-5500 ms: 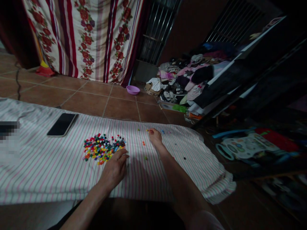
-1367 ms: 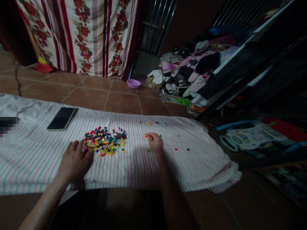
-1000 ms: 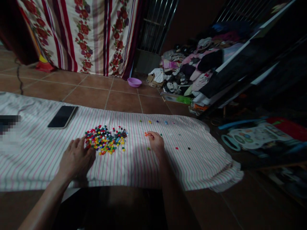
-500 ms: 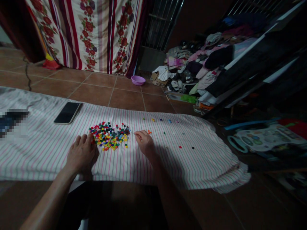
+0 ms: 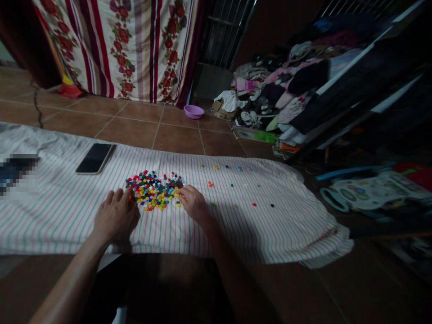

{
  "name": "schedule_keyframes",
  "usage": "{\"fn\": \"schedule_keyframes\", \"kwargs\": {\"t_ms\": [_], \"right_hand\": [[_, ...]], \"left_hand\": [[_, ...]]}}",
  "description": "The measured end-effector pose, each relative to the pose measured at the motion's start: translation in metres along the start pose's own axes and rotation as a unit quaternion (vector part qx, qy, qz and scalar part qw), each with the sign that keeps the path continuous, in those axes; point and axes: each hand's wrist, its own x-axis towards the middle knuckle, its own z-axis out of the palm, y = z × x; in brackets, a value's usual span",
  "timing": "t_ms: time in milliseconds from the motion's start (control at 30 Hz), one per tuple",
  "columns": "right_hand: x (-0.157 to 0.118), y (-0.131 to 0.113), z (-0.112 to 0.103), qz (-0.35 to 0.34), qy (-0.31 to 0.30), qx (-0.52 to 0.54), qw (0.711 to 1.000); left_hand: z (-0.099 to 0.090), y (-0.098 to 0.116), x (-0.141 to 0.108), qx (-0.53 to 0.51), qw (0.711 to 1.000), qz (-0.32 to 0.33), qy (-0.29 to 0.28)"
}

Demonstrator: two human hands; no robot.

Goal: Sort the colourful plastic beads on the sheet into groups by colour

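Small coloured cubes lie in a loose pile (image 5: 155, 191) on the striped cloth (image 5: 162, 234). My left hand (image 5: 116, 213) rests at the pile's left edge, fingers a little apart and bent down, the fingertips beside red and orange cubes. At the right edge, my right hand (image 5: 194, 202) has its thumb and forefinger pinched together next to yellow cubes; whatever is between them is too small to make out. To its right, small pieces sit in spaced spots, among them orange ones (image 5: 211, 184), a red one (image 5: 254, 204), a black one (image 5: 272, 205) and blue ones (image 5: 239, 168).
A phone (image 5: 95, 158) lies on the cloth behind my left hand. On the tiled floor beyond stands a purple basin (image 5: 194, 112), with a heap of clothes (image 5: 270, 90) to its right. A flowered curtain (image 5: 138, 49) hangs at the back.
My right hand has moved left and slightly down, from beside the pile to its right edge. The left hand stays in nearly the same place.
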Motion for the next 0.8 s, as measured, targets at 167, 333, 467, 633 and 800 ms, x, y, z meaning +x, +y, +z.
{"fn": "schedule_keyframes", "kwargs": {"t_ms": [167,333,467,633,800], "right_hand": [[-0.002,-0.003,-0.004,-0.007,0.008,0.018,1.000],[-0.005,-0.004,-0.008,-0.016,0.017,0.029,0.999],[-0.007,-0.003,-0.010,-0.027,0.018,0.031,0.999],[-0.013,0.002,-0.017,-0.036,0.028,0.018,0.999],[-0.021,0.012,-0.030,-0.027,0.048,0.010,0.998]], "left_hand": [[-0.001,0.001,0.000,0.001,1.000,-0.002,-0.001],[-0.005,0.004,0.000,0.004,1.000,0.001,-0.003],[-0.007,0.005,0.000,0.000,1.000,-0.001,-0.015],[-0.008,0.005,0.000,-0.005,1.000,0.001,-0.008],[-0.014,0.008,0.000,0.007,0.999,-0.004,-0.036]]}}
